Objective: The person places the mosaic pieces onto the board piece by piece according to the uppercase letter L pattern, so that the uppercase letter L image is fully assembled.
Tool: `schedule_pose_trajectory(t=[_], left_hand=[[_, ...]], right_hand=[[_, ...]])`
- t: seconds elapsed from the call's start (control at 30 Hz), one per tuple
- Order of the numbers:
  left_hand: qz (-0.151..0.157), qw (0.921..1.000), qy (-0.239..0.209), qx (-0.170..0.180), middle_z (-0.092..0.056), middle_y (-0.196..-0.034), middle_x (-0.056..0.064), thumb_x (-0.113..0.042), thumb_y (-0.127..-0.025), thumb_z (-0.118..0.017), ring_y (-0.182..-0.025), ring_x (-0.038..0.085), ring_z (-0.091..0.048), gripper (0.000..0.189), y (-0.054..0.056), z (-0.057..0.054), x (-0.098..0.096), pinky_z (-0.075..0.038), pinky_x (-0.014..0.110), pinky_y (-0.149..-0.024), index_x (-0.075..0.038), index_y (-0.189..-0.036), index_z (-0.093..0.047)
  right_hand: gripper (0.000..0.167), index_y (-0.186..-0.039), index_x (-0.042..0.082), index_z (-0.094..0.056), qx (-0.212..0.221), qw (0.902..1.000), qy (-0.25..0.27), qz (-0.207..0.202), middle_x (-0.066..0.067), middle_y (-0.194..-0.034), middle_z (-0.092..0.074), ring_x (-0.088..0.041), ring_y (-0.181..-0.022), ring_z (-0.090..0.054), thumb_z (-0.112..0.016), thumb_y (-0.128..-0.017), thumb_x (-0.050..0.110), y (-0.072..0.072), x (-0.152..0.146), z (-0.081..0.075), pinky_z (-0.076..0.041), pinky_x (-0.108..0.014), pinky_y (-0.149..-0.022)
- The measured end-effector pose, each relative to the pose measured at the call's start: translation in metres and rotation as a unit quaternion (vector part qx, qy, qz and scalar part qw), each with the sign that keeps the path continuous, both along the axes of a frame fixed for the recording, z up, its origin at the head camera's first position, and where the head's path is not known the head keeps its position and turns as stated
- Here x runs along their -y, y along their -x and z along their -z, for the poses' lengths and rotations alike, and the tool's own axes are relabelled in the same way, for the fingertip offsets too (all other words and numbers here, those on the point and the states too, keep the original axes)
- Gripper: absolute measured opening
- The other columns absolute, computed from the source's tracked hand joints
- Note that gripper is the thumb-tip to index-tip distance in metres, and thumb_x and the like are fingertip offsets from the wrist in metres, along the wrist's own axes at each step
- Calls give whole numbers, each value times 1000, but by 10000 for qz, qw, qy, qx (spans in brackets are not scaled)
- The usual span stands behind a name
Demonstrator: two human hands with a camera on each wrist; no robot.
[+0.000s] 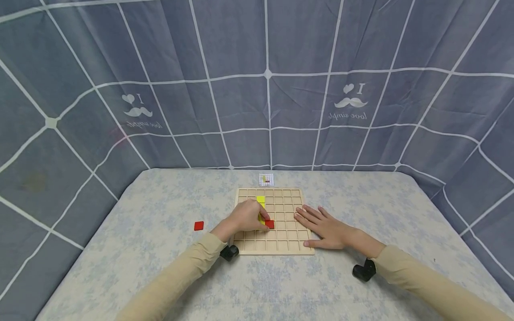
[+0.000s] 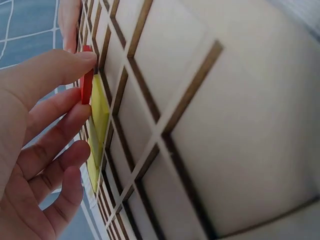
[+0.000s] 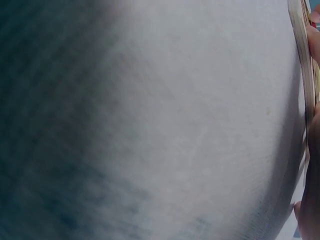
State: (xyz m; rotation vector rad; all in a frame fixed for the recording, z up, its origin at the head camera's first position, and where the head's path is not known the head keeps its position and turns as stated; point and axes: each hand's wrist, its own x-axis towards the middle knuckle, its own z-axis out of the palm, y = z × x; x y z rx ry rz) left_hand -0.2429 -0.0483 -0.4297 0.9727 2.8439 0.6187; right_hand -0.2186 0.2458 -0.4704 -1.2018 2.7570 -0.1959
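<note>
A wooden grid board (image 1: 285,245) lies on the table, its square cells marked off by raised strips. My left hand (image 1: 248,216) pinches a red square tile (image 1: 270,224) between thumb and fingers, close over the board. In the left wrist view the red tile (image 2: 86,75) stands on edge in that pinch, beside yellow tiles (image 2: 100,107) set in the grid. The yellow tiles (image 1: 261,199) form a column, partly hidden behind my left hand. My right hand (image 1: 330,228) lies flat with straight fingers, fingertips on the board's right edge.
Another red tile (image 1: 198,226) lies on the table left of the board. Behind the board is a small printed grid card (image 1: 266,179) with coloured squares. A patterned cloth covers the table (image 1: 160,200), and a blue-grey curtain (image 1: 241,107) with white lines surrounds it.
</note>
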Motion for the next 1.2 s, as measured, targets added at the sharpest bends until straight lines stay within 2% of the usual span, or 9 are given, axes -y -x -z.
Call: schedule_pose_trajectory(t=[0.13, 0.6, 0.87, 1.03, 1.2], left_hand=[[69, 9999, -78, 108, -75, -89, -4, -29, -72, -84, -73, 4, -54, 23, 1, 3, 0, -42, 20, -58, -15, -90, -79], [161, 9998, -67, 101, -75, -94, -3, -30, -74, -83, -77, 4, -56, 26, 2, 6, -1, -42, 21, -60, -15, -95, -79], [161, 9999, -8, 19, -74, -97, -5, -33, -75, -82, -89, 9, -61, 28, 0, 6, 0, -47, 24, -69, -16, -97, -79], [159, 9998, -101, -79, -73, -97, -3, -31, -75, -82, -84, 10, -58, 28, -2, 2, 4, -45, 24, -66, -16, -98, -78], [-28, 9995, -323, -66, -70, -94, -1, -21, -76, -80, -74, 9, -56, 24, -4, -2, 12, -42, 22, -60, -16, -100, -77]], right_hand=[[79, -156, 15, -14, 5, 10000, 3, -13, -10, -162, -9, -35, -149, -6, -45, -96, 55, -1, 1, -2, -10, -66, -113], [78, -156, 14, -14, 83, 10000, -12, 44, -10, -163, -8, -35, -149, -6, -45, -96, 54, -2, 1, -3, -10, -66, -113], [79, -156, 18, -10, 134, 9999, -64, 81, -7, -163, -5, -31, -150, -3, -44, -96, 56, 0, 1, 1, -8, -64, -114], [79, -156, 19, -9, 99, 9998, -103, 99, -6, -163, -4, -30, -150, -3, -43, -96, 58, 1, 0, 2, -7, -64, -114], [79, -156, 17, -13, -30, 10000, 37, 13, -9, -163, -10, -34, -149, -7, -45, -95, 56, 1, -1, 3, -10, -66, -112]])
